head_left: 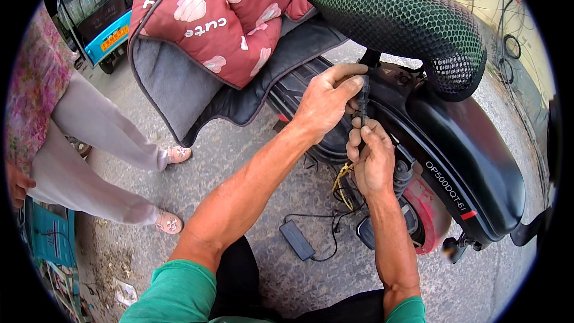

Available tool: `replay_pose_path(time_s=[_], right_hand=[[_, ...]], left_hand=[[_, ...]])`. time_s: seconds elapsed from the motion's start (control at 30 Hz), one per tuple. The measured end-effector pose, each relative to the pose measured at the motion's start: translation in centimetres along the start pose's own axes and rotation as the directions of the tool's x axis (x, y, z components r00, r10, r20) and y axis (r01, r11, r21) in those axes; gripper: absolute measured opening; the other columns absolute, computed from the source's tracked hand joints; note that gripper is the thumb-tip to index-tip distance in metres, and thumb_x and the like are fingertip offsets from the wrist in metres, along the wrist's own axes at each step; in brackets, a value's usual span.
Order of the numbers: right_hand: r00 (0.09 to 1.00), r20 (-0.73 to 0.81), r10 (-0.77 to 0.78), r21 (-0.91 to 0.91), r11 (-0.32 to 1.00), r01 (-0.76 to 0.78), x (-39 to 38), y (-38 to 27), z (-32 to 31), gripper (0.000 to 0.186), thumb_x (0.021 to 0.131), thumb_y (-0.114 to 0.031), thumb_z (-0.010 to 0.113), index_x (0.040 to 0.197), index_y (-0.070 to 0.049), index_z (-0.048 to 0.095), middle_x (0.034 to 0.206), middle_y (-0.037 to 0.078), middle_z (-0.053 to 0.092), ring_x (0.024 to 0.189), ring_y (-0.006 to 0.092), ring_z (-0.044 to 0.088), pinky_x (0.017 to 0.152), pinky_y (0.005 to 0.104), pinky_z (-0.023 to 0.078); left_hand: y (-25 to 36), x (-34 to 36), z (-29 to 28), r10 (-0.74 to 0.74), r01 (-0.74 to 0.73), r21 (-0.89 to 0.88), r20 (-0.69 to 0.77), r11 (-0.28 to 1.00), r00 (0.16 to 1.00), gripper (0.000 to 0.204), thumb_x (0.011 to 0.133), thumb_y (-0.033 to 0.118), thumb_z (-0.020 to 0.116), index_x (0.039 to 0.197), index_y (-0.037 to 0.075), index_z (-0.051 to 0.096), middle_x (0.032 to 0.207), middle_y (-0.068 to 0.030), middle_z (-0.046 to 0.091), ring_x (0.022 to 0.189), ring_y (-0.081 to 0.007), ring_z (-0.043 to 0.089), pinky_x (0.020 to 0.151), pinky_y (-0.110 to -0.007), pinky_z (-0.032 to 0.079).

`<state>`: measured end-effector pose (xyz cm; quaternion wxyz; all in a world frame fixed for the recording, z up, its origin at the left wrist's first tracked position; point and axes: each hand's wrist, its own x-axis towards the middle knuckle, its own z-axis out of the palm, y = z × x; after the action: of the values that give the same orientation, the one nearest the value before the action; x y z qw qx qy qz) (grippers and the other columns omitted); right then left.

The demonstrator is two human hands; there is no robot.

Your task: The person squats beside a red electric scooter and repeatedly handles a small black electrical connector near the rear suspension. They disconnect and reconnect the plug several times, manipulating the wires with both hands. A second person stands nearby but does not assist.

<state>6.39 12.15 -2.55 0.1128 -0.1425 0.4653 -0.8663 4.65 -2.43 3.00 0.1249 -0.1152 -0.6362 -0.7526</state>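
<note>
Scooter point(478, 155) sits right. Left forearm point(242, 194) slants up-right; right forearm point(394, 242) runs near straight up. Left hand point(326, 98) pinches upper end of black connector point(363, 97) beside scooter's flank; right hand point(375, 161), fingers curled, grips lower end. Long axis near-vertical in view, top pointing away from wearer.

White lettering point(206, 28) is printed at differing angles on the red quilted cover point(254, 30). White capitals and numerals point(445, 186) are marked along the scooter's black side panel point(412, 143), beside a red patch point(469, 215). Dark characters point(113, 39), too small to be read, are borne on the yellow-orange plate point(115, 38) of a blue vehicle point(92, 55).
</note>
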Motion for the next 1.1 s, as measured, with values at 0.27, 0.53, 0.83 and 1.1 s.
replay_pose_path(time_s=[0.27, 0.53, 0.83, 1.1], right_hand=[[0.989, 0.003, -0.146, -0.212, 0.967, 0.144, -0.3, 0.3, 0.0, 0.028, 0.099, -0.016, 0.053, 0.119, 0.002, 0.059, 0.084, 0.003, 0.063, 0.07, 0.0085, 0.055, 0.061, 0.0226, 0.043], [0.942, 0.078, -0.326, -0.745, 0.608, 0.272, -2.8, -2.9, 3.1, 0.031, 0.092, -0.011, 0.064, 0.118, 0.005, 0.059, 0.086, 0.008, 0.064, 0.074, 0.0111, 0.058, 0.068, 0.026, 0.049], [0.838, 0.071, -0.541, -0.874, 0.372, 0.314, -2.8, -5.6, 3.9, 0.012, 0.093, -0.009, 0.066, 0.096, 0.001, 0.06, 0.073, -0.001, 0.052, 0.062, 0.0049, 0.044, 0.056, 0.0224, 0.038], [0.666, 0.174, -0.725, -0.866, 0.209, 0.454, -1.3, -8.4, 5.1, 0.016, 0.095, -0.011, 0.066, 0.104, 0.001, 0.063, 0.093, 0.004, 0.064, 0.082, 0.0093, 0.057, 0.075, 0.0246, 0.048]], left_hand=[[0.4, 0.1, -0.4, -0.021, 0.014, 0.083, 0.076, 0.996, 0.997, 0.045, 0.093, 0.014, 0.063, 0.132, -0.006, 0.051, 0.092, -0.0086, 0.064, 0.073, -0.0132, 0.062, 0.065, -0.029, 0.054], [0.7, 0.6, -1.7, -0.245, 0.263, -0.28, 0.099, 0.923, 0.964, 0.035, 0.091, 0.016, 0.066, 0.118, -0.002, 0.055, 0.095, -0.01, 0.064, 0.075, -0.0155, 0.063, 0.067, -0.032, 0.055], [1.2, 1.0, -3.8, -0.11, 0.259, -0.321, 0.417, 0.911, 0.902, 0.027, 0.092, 0.018, 0.066, 0.112, 0.0, 0.064, 0.082, -0.0049, 0.065, 0.065, -0.0136, 0.062, 0.059, -0.026, 0.052], [-0.6, 1.2, -0.1, 0.03, 0.47, -0.735, 0.553, 0.489, 0.833, 0.025, 0.099, 0.019, 0.058, 0.117, 0.002, 0.063, 0.091, -0.0111, 0.07, 0.071, -0.0162, 0.067, 0.064, -0.029, 0.055]])
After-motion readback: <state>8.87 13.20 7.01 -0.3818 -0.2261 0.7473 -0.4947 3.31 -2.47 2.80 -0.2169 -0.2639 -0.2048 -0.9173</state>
